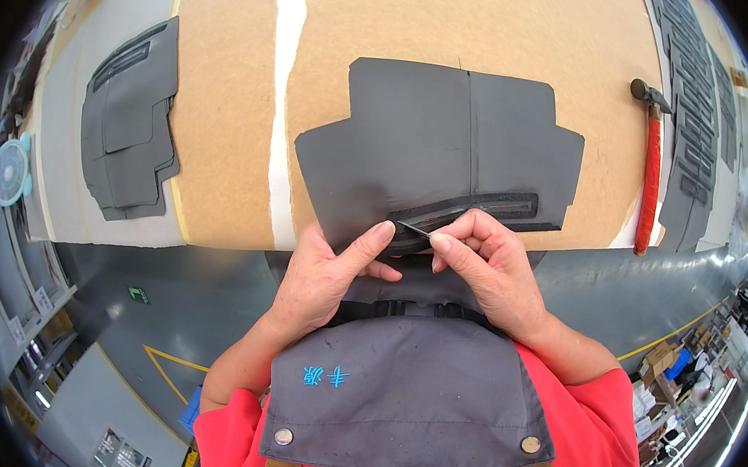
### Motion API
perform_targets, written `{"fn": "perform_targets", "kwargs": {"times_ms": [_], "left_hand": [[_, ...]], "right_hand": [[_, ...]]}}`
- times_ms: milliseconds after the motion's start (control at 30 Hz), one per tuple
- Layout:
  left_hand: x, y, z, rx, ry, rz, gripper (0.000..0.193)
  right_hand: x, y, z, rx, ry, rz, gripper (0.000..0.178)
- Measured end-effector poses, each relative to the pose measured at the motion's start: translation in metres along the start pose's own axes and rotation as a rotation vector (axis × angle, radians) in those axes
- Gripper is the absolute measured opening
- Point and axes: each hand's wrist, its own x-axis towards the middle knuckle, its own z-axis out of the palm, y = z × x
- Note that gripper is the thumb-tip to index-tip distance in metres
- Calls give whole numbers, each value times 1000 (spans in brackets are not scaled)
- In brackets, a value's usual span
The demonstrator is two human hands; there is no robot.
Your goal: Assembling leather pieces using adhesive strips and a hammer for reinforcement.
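Observation:
A dark grey sheet panel with stepped corners and a centre seam lies at the table's near edge. Along its near side runs a curved, raised black strip with a slot-like outline. My left hand grips the panel's near left edge, thumb on top beside the strip's end; its other fingers are partly hidden below. Pinched between my right thumb and fingers is a thin, pointed metal tool, its exact kind unclear. The tool's tip rests near the left thumb, over the strip's left end. My right hand is just right of that end.
A hammer with a red handle lies right of the panel. Stacked grey panels sit on the left, and more pieces with black strips line the far right. Brown board covers the table. A light-blue fan stands far left.

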Motion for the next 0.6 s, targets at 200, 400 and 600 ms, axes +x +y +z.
{"fn": "perform_targets", "kwargs": {"times_ms": [200,400,600], "left_hand": [[0,0,0,9,7,-16,37],[-1,0,1,7,-2,-13,37],[-1,1,1,1,1,-20,36]], "right_hand": [[0,0,1,28,1,-5,17],[-1,1,1,36,-3,14,17],[0,1,-1,53,3,45,19]]}}
